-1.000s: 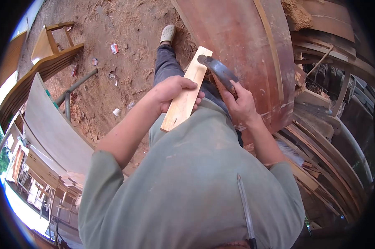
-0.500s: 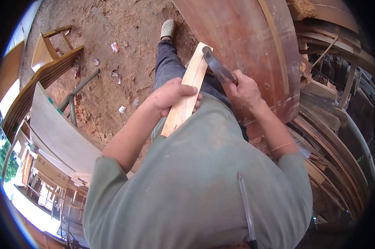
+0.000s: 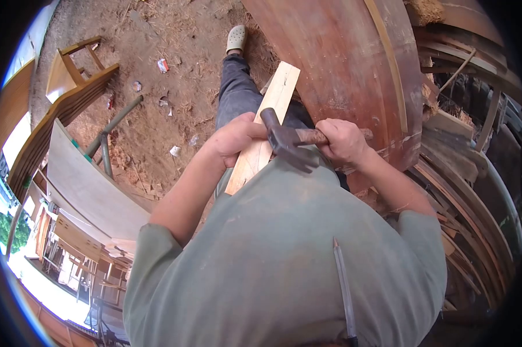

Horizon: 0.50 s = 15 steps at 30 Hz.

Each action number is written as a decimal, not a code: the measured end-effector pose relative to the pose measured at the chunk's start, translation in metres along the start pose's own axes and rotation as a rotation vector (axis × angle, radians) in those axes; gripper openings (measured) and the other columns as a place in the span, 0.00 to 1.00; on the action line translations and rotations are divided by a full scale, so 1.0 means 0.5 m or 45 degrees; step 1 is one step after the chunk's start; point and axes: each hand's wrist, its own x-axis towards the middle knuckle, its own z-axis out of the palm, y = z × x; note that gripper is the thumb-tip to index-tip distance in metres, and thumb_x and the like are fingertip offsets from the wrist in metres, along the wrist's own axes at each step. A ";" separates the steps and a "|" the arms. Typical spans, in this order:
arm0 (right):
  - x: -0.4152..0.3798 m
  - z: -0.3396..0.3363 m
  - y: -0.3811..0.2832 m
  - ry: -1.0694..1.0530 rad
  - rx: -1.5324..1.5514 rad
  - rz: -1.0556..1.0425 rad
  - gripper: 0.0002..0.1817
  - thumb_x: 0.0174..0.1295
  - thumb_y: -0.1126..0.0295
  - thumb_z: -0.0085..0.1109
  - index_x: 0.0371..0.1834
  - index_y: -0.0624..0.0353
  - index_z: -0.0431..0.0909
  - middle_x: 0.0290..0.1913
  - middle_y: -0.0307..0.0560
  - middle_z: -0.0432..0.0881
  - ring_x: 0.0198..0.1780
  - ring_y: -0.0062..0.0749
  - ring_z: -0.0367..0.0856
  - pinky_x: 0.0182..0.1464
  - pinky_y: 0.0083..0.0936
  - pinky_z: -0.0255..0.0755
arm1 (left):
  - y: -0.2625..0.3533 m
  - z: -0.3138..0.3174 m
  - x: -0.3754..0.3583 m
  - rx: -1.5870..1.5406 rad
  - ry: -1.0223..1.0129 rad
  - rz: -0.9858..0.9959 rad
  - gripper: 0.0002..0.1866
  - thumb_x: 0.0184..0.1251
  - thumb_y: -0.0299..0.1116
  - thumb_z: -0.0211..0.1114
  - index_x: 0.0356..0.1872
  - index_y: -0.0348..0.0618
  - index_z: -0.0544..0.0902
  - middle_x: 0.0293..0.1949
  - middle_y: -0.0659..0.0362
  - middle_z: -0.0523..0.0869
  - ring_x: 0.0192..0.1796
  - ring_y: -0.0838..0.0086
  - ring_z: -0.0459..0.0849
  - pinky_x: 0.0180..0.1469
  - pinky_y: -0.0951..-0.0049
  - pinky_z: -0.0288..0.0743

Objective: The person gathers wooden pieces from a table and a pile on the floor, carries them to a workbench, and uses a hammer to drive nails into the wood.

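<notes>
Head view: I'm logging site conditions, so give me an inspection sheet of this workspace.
Surface: bare dirt ground strewn with wood shavings.
Job's things: pale wooden plank held at an angle; curved blade tool across its middle.
Clutter: scraps of litter, a metal pipe.
Grippers: left hand grips the plank; right hand closed on the tool's handle.
Cables: nothing seen.
Surroundings: large reddish curved wooden panel, stacked bent wood strips, a wooden chair, a pen on the shirt.
</notes>
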 end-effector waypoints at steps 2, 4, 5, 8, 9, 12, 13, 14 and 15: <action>0.003 0.002 0.021 -0.030 -0.083 0.056 0.09 0.60 0.67 0.60 0.35 0.58 0.71 0.31 0.58 0.80 0.36 0.60 0.80 0.37 0.49 0.75 | -0.008 -0.004 -0.001 0.034 -0.027 -0.038 0.19 0.65 0.24 0.62 0.55 0.36 0.69 0.38 0.51 0.84 0.33 0.69 0.87 0.32 0.67 0.86; 0.018 -0.011 0.033 -0.006 -0.134 0.328 0.09 0.60 0.67 0.60 0.36 0.59 0.72 0.29 0.60 0.80 0.35 0.61 0.80 0.37 0.50 0.75 | -0.003 0.005 -0.010 -0.060 0.043 0.002 0.18 0.66 0.25 0.60 0.55 0.35 0.69 0.39 0.51 0.84 0.33 0.68 0.87 0.32 0.66 0.86; 0.023 -0.021 0.034 0.047 -0.091 0.351 0.09 0.60 0.67 0.59 0.36 0.59 0.72 0.29 0.60 0.80 0.34 0.62 0.80 0.37 0.50 0.74 | 0.001 0.017 -0.015 -0.024 0.103 0.005 0.16 0.66 0.24 0.59 0.53 0.34 0.70 0.39 0.50 0.84 0.34 0.68 0.87 0.33 0.66 0.86; 0.007 -0.027 -0.008 0.005 -0.051 0.334 0.09 0.59 0.69 0.59 0.36 0.60 0.71 0.29 0.59 0.80 0.35 0.61 0.80 0.38 0.49 0.74 | -0.007 0.016 -0.007 -0.083 0.085 -0.002 0.16 0.70 0.31 0.55 0.53 0.33 0.71 0.39 0.49 0.84 0.35 0.64 0.88 0.35 0.63 0.86; 0.000 -0.020 -0.015 -0.020 -0.023 0.177 0.09 0.57 0.70 0.60 0.36 0.60 0.71 0.30 0.57 0.79 0.36 0.60 0.79 0.38 0.48 0.74 | -0.007 0.003 -0.005 -0.375 -0.052 -0.140 0.22 0.74 0.41 0.48 0.57 0.32 0.69 0.41 0.46 0.82 0.36 0.60 0.86 0.38 0.59 0.84; -0.007 -0.003 -0.011 -0.066 -0.025 0.049 0.11 0.52 0.74 0.61 0.37 0.59 0.71 0.32 0.54 0.78 0.38 0.56 0.80 0.38 0.46 0.74 | -0.014 -0.005 -0.009 -0.467 -0.223 -0.043 0.25 0.76 0.46 0.39 0.57 0.33 0.71 0.42 0.44 0.83 0.37 0.58 0.86 0.40 0.58 0.83; -0.003 -0.006 -0.007 -0.057 -0.022 0.092 0.11 0.54 0.71 0.62 0.38 0.58 0.72 0.31 0.54 0.78 0.38 0.55 0.80 0.38 0.45 0.74 | -0.021 -0.004 -0.009 -0.398 -0.120 -0.007 0.26 0.78 0.46 0.37 0.55 0.33 0.73 0.43 0.43 0.83 0.37 0.58 0.86 0.41 0.58 0.83; 0.001 -0.007 -0.008 -0.049 -0.016 0.136 0.11 0.56 0.69 0.63 0.38 0.58 0.73 0.31 0.54 0.79 0.37 0.54 0.81 0.38 0.44 0.75 | -0.023 -0.005 -0.006 -0.397 -0.116 -0.006 0.26 0.78 0.46 0.37 0.55 0.33 0.73 0.43 0.43 0.83 0.37 0.58 0.86 0.41 0.58 0.83; 0.000 -0.012 -0.015 -0.051 -0.009 0.135 0.11 0.56 0.69 0.63 0.38 0.58 0.73 0.31 0.54 0.79 0.37 0.54 0.81 0.38 0.44 0.75 | -0.026 -0.006 -0.003 -0.384 -0.094 0.005 0.26 0.79 0.47 0.37 0.54 0.33 0.73 0.42 0.44 0.83 0.37 0.58 0.86 0.41 0.59 0.83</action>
